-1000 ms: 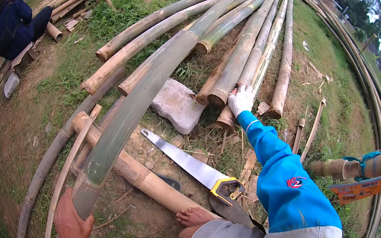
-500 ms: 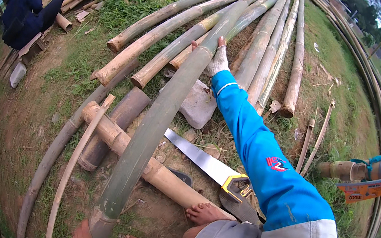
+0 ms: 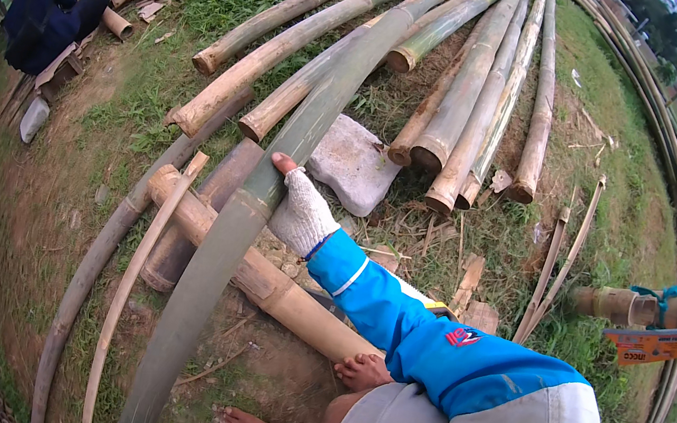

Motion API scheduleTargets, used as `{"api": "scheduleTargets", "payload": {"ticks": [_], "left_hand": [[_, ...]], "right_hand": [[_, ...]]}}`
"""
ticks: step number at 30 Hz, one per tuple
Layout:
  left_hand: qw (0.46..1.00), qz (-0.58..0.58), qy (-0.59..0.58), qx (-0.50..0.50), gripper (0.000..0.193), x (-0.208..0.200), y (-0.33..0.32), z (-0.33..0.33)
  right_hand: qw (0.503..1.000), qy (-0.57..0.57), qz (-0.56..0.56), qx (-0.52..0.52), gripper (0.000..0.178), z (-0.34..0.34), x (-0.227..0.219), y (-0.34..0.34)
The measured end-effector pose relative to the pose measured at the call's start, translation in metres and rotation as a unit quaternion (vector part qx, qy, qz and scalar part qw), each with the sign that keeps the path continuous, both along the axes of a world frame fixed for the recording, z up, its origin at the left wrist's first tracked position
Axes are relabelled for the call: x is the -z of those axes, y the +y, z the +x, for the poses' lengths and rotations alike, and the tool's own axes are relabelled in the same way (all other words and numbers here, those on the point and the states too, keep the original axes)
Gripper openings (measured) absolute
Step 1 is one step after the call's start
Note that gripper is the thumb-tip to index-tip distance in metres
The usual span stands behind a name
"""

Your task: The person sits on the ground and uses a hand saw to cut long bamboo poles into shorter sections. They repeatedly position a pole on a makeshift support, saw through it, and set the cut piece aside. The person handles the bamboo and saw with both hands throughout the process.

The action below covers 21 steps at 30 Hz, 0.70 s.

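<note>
Gripping pole (image 3: 207,284) with curled right hand (image 3: 303,213), beyond log's (image 3: 293,302) far edge; leaving left hand's state untellable, out of view.

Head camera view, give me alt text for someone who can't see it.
A person's right hand in a white glove grips a long green bamboo pole that crosses over a tan bamboo log. Beyond, more bamboo poles fan out near a pale stone.

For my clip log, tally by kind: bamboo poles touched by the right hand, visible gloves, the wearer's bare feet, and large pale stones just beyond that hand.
Green bamboo pole touched by right hand: 1
White knitted glove: 1
Bare feet: 2
Large pale stone: 1
Total: 5
</note>
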<state>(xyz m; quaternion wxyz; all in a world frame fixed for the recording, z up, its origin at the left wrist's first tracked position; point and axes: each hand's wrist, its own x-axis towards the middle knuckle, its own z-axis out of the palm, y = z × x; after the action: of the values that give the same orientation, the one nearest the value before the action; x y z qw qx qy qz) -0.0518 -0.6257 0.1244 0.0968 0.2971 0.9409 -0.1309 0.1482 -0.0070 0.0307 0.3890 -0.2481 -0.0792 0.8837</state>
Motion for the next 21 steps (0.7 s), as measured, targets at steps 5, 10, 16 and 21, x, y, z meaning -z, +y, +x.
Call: {"api": "scheduleTargets", "payload": {"ticks": [5, 10, 16, 21], "left_hand": [[0.992, -0.011, 0.128, 0.005, 0.070, -0.011, -0.065, 0.037], [0.992, 0.071, 0.099, -0.036, 0.068, 0.116, -0.012, 0.078], [0.976, 0.181, -0.010, -0.123, 0.066, 0.297, 0.117, 0.136], [0.946, 0.176, -0.027, -0.271, 0.066, 0.354, 0.134, 0.159]], "right_hand": [[0.993, 0.014, 0.050, -0.105, 0.053, 0.027, -0.010, 0.002], [0.992, 0.107, -0.056, -0.046, 0.089, 0.068, 0.019, 0.150], [0.990, -0.027, 0.085, 0.106, 0.074, 0.053, 0.024, 0.211], [0.998, 0.029, 0.040, 0.050, 0.066, 0.032, 0.006, 0.142]]}}
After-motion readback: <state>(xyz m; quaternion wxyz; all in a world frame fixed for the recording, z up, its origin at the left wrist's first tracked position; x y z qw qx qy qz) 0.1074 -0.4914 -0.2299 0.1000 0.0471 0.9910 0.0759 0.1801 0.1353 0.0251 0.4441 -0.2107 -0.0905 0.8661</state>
